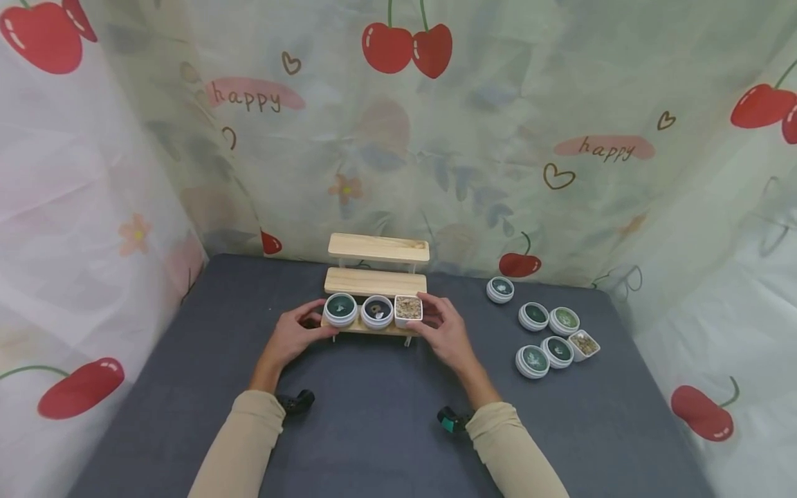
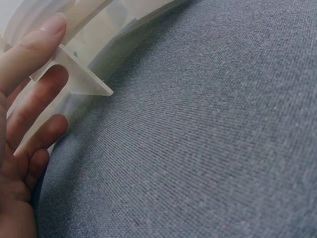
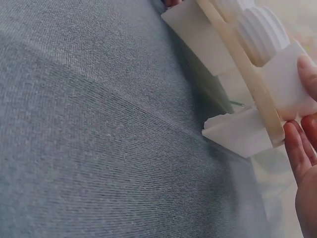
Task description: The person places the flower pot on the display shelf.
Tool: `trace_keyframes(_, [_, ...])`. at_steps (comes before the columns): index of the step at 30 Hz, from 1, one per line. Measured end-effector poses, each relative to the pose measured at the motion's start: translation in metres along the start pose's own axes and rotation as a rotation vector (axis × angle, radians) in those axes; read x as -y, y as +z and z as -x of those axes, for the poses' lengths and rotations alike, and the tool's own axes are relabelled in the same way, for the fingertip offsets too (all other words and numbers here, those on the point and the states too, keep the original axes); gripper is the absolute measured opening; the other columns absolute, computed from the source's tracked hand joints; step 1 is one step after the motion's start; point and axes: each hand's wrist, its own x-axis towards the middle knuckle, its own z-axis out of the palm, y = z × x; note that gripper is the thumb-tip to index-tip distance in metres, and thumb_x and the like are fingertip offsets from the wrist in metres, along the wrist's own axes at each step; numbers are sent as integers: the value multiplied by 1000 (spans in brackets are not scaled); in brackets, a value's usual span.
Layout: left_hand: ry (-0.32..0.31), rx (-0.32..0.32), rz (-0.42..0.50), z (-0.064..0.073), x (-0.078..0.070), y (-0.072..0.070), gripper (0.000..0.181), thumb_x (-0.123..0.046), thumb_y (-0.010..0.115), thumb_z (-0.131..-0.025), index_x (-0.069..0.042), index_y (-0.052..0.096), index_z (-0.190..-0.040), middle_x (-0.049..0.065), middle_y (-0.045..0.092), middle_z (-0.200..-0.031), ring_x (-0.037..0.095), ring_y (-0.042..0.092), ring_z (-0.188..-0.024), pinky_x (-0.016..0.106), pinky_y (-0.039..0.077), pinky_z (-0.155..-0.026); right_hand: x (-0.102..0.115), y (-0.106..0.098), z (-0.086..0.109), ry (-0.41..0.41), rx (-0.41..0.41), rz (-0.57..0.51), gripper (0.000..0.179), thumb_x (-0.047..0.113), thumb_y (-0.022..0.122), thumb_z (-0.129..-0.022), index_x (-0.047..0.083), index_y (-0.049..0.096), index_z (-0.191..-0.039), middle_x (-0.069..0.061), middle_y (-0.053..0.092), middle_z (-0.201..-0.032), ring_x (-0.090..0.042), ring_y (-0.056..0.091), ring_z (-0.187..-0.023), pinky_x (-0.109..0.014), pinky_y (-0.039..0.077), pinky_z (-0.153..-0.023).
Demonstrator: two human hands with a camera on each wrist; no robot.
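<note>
A three-tier wooden shelf stand (image 1: 376, 281) with pale supports stands at the back of the table. Its lowest board carries a round white pot with a dark green top (image 1: 340, 309), a second round pot (image 1: 377, 312) in the middle, and a square white pot of speckled grains (image 1: 408, 309). At the left end, my left hand (image 1: 292, 337) holds the green-topped pot between thumb and fingers, fingertips beside the board. My right hand (image 1: 447, 335) pinches the square pot; in the right wrist view its thumb (image 3: 309, 74) lies along the pot's face, with fingers at the board's end.
Right of the stand, several round white pots (image 1: 533, 316) and another square pot of grains (image 1: 584, 345) sit on the dark grey cloth (image 1: 373, 429). A cherry-print curtain (image 1: 398, 138) hangs close behind the table and at both sides.
</note>
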Motion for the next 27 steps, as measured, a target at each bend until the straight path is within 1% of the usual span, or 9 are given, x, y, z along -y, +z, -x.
trace_keyframes(2, [-2,-2,8,0,0,0,81,-48,89,-74,-21,58,-144,4,76,-102,16,63,-97,35,41,-94,-3,1,-1,5,-3,-11,62,1,84,-81,1,59,-138,-22,56,-121,-34,63,-112,-42,54,-98])
trace_keyframes(6, [-8,-4,14,-1,0,0,80,-49,90,-74,-22,59,-143,3,76,-102,17,63,-97,35,41,-93,-4,0,-2,2,-3,-38,62,4,86,-80,4,61,-137,-19,57,-120,-33,63,-111,-42,55,-97])
trace_keyframes(9, [-14,-7,18,0,0,0,79,-48,90,-73,-22,59,-142,3,76,-101,16,63,-96,34,42,-92,-2,-2,0,-1,-1,-31,64,6,87,-79,5,60,-138,-17,58,-120,-33,63,-112,-40,55,-97])
trace_keyframes(13, [-15,-9,25,0,-2,0,79,-46,91,-73,-21,60,-142,3,76,-101,14,63,-95,33,42,-91,0,-10,2,0,8,-27,66,9,88,-78,7,60,-138,-17,59,-123,-34,64,-115,-42,55,-97])
trace_keyframes(16, [-15,0,21,0,-3,0,80,-48,90,-73,-22,59,-143,3,76,-102,13,64,-95,33,43,-92,1,-20,4,-6,19,-20,66,11,88,-79,7,59,-139,-19,58,-125,-37,62,-117,-47,54,-99])
trace_keyframes(20, [-23,7,22,1,-3,-1,82,-51,90,-73,-24,58,-143,2,76,-102,15,64,-96,35,43,-95,3,-37,8,-18,29,40,68,15,87,-80,9,57,-141,-19,58,-128,-37,61,-120,-49,53,-100])
trace_keyframes(22, [-27,7,19,2,-3,-1,83,-52,90,-72,-24,57,-144,2,76,-102,15,64,-96,36,43,-96,4,-46,11,-17,24,89,69,18,87,-81,11,56,-142,-18,58,-129,-35,61,-121,-48,53,-100])
trace_keyframes(27, [-31,3,22,1,-2,-1,84,-53,90,-71,-24,58,-143,2,75,-102,16,63,-96,36,43,-95,5,-70,18,19,-6,204,71,22,88,-81,13,55,-143,-16,58,-133,-30,61,-122,-44,53,-100])
